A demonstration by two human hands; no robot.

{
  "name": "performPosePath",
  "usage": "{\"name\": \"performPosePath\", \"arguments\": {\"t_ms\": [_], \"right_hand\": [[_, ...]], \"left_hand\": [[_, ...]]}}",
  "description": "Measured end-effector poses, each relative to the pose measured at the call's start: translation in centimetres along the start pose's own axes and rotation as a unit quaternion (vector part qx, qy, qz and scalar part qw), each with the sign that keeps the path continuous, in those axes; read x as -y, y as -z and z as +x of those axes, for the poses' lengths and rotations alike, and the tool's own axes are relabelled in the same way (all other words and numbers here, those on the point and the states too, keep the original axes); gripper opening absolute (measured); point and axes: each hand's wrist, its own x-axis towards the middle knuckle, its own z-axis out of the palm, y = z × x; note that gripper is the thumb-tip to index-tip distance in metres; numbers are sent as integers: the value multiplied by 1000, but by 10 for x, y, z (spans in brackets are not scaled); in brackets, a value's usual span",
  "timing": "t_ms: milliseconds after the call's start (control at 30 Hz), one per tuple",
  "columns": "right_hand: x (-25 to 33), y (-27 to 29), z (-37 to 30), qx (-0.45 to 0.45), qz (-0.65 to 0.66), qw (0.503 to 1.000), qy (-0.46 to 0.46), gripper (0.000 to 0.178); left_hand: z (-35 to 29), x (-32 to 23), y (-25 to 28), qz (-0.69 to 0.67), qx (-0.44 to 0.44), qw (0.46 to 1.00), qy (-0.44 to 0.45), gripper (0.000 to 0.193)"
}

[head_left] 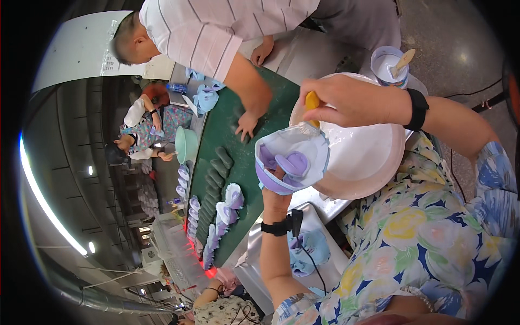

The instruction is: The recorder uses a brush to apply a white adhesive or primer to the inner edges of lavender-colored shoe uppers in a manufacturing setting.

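Note:
My left hand (279, 181) holds up a light-purple shoe upper (273, 177), its pale inside facing me and the fingers partly hidden behind and within it. Closed round the yellow handle of a brush (312, 103) is my right hand (352, 100), just above the upper. The bristles meet the upper's pale rim. Beneath the right hand and beside the upper lies a wide white basin (374, 162) with white liquid in it.
A green conveyor belt (281, 89) carries dark sole-shaped pieces (214, 181) and purple-white uppers (225, 211). A co-worker's hand (246, 124) rests on it. Nearby are a tub with a brush (385, 65), blue pieces on a metal tray (309, 252), a mint basin (186, 145) and other people.

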Motion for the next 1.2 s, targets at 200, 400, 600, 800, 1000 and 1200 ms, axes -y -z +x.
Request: {"name": "performPosePath", "arguments": {"t_ms": [200,400,600,800,1000,1200], "right_hand": [[2,-10,-18,-78,41,985,-148,32],[2,-31,-28,-116,150,951,-246,35],[9,-46,-29,-72,259,915,-302,33],[17,-32,-31,-119,248,938,-212,31],[2,-6,-44,-89,85,992,-33,22],[15,-20,-47,-2,117,985,126,24]], "left_hand": [[-17,25,5,-39,-43,995,-86,47],[-18,52,23,425,-164,826,-331,35],[-15,43,10,368,-174,769,-493,25],[-15,0,-9,494,-152,742,-426,29],[-15,12,22,-34,-79,996,25,38],[-34,48,-1,-56,69,994,58,44]]}}
